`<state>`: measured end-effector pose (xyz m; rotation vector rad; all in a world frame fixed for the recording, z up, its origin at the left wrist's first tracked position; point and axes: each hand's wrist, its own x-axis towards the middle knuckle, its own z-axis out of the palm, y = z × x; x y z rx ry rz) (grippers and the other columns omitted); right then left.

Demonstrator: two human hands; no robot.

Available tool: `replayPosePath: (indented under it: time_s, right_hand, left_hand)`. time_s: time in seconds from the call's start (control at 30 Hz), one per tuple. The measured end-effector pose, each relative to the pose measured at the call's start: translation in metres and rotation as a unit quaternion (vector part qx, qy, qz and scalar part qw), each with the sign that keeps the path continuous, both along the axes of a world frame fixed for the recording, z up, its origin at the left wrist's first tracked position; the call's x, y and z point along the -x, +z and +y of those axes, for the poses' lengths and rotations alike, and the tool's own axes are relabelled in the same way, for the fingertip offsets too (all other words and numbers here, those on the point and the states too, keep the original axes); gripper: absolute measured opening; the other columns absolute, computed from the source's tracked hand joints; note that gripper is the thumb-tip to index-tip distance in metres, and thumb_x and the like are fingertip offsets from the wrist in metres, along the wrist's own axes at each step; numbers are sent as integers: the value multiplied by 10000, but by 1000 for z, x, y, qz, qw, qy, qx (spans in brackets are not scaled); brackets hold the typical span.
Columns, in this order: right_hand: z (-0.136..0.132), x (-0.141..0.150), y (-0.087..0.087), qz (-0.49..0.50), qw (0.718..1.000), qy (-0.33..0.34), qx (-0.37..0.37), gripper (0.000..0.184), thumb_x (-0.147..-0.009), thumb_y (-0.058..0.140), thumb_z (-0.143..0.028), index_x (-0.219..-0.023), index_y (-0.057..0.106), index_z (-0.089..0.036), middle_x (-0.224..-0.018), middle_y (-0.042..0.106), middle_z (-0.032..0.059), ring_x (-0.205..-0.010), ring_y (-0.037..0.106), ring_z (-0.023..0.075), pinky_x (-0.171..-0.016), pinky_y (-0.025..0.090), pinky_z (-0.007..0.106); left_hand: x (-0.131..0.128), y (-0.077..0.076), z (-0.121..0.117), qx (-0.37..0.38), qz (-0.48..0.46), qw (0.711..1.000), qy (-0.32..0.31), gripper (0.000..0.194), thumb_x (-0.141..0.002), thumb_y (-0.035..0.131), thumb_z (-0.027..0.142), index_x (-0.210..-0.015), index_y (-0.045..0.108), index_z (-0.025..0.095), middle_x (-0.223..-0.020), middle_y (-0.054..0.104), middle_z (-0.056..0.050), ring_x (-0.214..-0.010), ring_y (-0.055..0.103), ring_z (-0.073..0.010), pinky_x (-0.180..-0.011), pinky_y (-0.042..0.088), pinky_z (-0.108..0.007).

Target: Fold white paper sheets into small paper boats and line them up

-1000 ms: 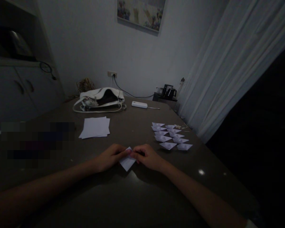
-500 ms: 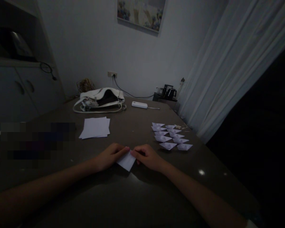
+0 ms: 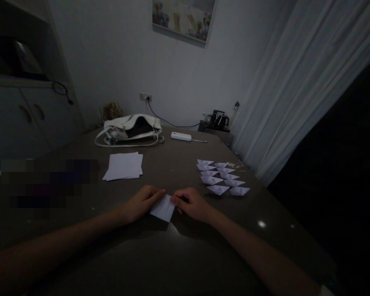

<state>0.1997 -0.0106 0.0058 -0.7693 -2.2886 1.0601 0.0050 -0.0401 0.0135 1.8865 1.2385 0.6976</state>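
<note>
Between my two hands is a small folded sheet of white paper (image 3: 164, 210), one corner pointing down toward me. My left hand (image 3: 144, 202) is closed on its left side, with the thumb along the upper edge. On the right, my right hand (image 3: 191, 202) pinches the paper's upper right edge between thumb and curled fingers. The far part of the paper is hidden by my fingers. Beyond my right hand, several folded paper boats (image 3: 218, 189) stand in two rows. A stack of white paper sheets (image 3: 125, 166) lies beyond my left hand.
A white handbag (image 3: 132, 123) lies open at the table's far side. Right of it is a white power bank (image 3: 181, 136) with a short cable. A black kettle (image 3: 221, 120) stands on a small stand beyond the table. A sheer curtain (image 3: 283, 82) hangs at the right.
The folded paper has turned slightly in my hands and shifted a little to the left, showing more of its face. My hands have barely moved; everything else stays put.
</note>
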Motion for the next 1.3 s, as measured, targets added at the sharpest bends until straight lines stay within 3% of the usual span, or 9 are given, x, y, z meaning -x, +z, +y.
replayPosePath:
  time_s: [0.13,0.3,0.47,0.6,0.73,0.87,0.97,1.07,1.3]
  right_hand:
    - [-1,1,2,4,1000,-15,-21,378,-895,461,-318,-560,496,-147,-497,473,-30,-475,425,79,-492,301,198]
    - [1,0,5,27,991,-124,-48,376,-895,445,-308,-556,490,-150,-477,449,-30,-460,415,85,-479,291,207]
    - [3,-1,5,37,981,-180,-68,375,-889,457,-317,-554,490,-152,-479,440,-27,-467,412,90,-472,272,216]
    - [4,-1,2,46,986,-159,-11,383,-902,438,-336,-577,510,-145,-494,466,-19,-478,435,93,-480,303,212]
    - [6,-2,-1,92,990,-98,34,172,-848,542,-307,-827,577,-140,-683,572,5,-597,525,105,-561,391,211]
    - [6,-3,-3,111,991,-50,56,154,-839,551,-265,-952,542,-161,-741,578,5,-650,550,110,-583,411,212]
    - [9,-3,-8,125,986,-83,76,111,-811,564,-217,-863,473,-180,-638,512,-42,-548,491,87,-499,365,181]
    - [13,-3,-13,142,974,-110,138,168,-786,552,-157,-843,401,-203,-578,474,-79,-447,442,70,-428,350,164]
    - [12,-3,-1,173,957,-120,201,312,-793,529,-103,-1074,458,-218,-627,566,-57,-454,538,76,-402,405,152]
  left_hand:
    - [0,0,1,11,-23,1000,-4,502,-840,354,561,-589,510,155,-540,401,32,-508,386,-123,-461,301,-230]
    - [0,-3,6,20,-98,995,-17,422,-863,412,531,-840,587,148,-653,524,16,-584,473,-131,-514,369,-216]
    - [1,-3,8,26,-68,997,-11,462,-874,392,553,-739,553,142,-579,514,21,-515,445,-112,-473,331,-206]
    - [1,-2,7,-27,-30,999,-1,457,-887,377,534,-704,543,149,-568,511,22,-523,459,-117,-481,348,-207]
    - [2,-2,6,-56,32,997,-35,426,-901,385,485,-724,572,145,-578,516,21,-524,467,-117,-485,347,-208]
    - [2,-1,5,-69,42,996,-48,385,-907,393,460,-757,568,152,-621,544,12,-563,503,-128,-517,372,-220]
    - [0,0,4,-85,-6,996,-23,304,-857,505,451,-993,514,179,-783,600,-6,-658,553,-148,-572,429,-240]
    - [-2,-2,3,-86,-16,996,-18,521,-759,642,444,-1156,406,202,-917,600,-32,-671,562,-153,-553,448,-247]
    - [1,-6,9,-106,-9,994,8,342,-818,556,465,-1014,504,189,-953,612,-68,-837,603,-217,-693,501,-328]
